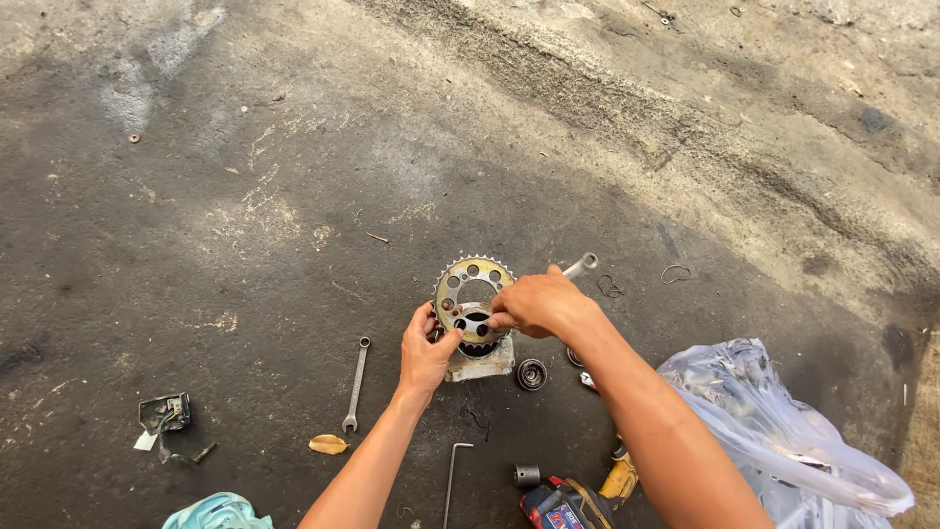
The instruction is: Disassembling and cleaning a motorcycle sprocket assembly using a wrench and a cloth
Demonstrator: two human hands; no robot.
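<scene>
Steadying the sprocket (pixel 472 286) on its block (pixel 480 364) on the ground: left hand (pixel 425 355) closed on the hub's edge, right hand (pixel 537 304) gripping the wrench (pixel 580 265); best held square, turned smoothly.

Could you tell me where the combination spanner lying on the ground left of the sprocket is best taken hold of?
Grip the spanner at mid-shaft, coming straight down from above. It lies flat and nearly upright in the view, ring end up, open end down, so fingers should probably pinch its long thin sides. The left hand is nearest; bare ground on both sides leaves room.
</scene>
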